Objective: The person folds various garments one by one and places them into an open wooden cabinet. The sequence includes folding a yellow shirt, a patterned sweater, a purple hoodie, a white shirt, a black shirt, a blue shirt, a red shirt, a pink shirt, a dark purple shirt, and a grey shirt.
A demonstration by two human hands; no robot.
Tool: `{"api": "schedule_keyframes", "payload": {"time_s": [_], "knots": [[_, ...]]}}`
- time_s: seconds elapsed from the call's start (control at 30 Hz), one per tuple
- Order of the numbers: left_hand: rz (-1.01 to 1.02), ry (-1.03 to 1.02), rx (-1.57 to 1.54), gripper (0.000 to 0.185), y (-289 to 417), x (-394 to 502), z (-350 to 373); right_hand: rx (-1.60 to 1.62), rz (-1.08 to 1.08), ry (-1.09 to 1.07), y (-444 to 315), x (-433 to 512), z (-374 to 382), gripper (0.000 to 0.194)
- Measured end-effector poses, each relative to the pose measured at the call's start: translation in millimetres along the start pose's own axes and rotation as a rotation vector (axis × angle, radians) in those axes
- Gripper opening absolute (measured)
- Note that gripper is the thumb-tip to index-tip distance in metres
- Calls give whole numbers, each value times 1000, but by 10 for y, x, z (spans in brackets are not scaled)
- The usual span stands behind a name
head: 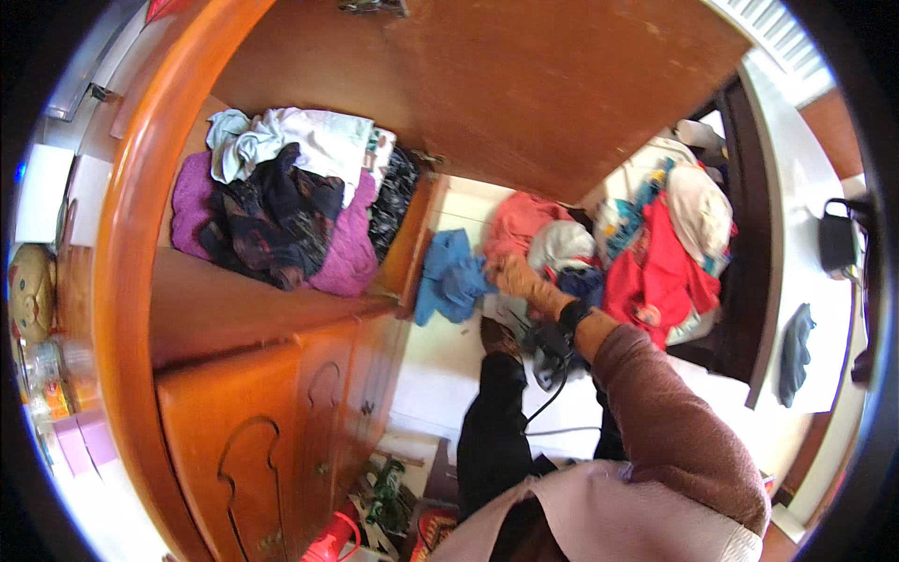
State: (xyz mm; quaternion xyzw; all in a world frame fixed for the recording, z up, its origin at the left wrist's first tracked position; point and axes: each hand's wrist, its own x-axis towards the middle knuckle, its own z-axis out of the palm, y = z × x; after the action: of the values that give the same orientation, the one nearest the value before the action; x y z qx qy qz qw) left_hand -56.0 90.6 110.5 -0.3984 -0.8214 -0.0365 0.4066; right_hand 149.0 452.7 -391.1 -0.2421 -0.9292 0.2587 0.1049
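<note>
One hand, which looks like my right hand [513, 277], reaches down to the floor from a brown sleeve, a black band at its wrist. It touches a blue cloth [453, 277] that lies crumpled on pale tiles; whether its fingers grip the cloth is not clear. Beside the hand lie a coral-pink garment [523, 221] and a grey-white cloth [562, 244]. My left hand is out of view. At the left, inside an open wooden cabinet, a dark patterned garment [274, 218] lies on purple fabric [351, 249], with white cloth [326, 140] behind it.
The open cabinet door [534, 84] spans the top. Right of my arm, a red garment [653, 267] lies in a heap of clothes by a dark-framed opening. A black mug [836, 242] stands on a white surface. A black cable [555, 400] crosses the floor near my legs.
</note>
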Motion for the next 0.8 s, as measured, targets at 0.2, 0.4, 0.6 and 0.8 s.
{"api": "schedule_keyframes", "payload": {"time_s": [0.2, 0.4, 0.6, 0.8], "knots": [[66, -146, -58, 39, -228, -82, -142, 715, 210, 174, -1197, -274, -2352, 17], [-114, 160, -680, 33, -1, -246, -273, 565, -8, 352, -2149, -765, -3723, 17], [-50, -549, -1561, 45, 1395, -650, -182, 7, -524, 726, -2885, -878, -4562, 8], [87, -599, -1564, 82, 2549, -992, -9, -345, -556, 905, -3664, -1146, -5356, 15]]}}
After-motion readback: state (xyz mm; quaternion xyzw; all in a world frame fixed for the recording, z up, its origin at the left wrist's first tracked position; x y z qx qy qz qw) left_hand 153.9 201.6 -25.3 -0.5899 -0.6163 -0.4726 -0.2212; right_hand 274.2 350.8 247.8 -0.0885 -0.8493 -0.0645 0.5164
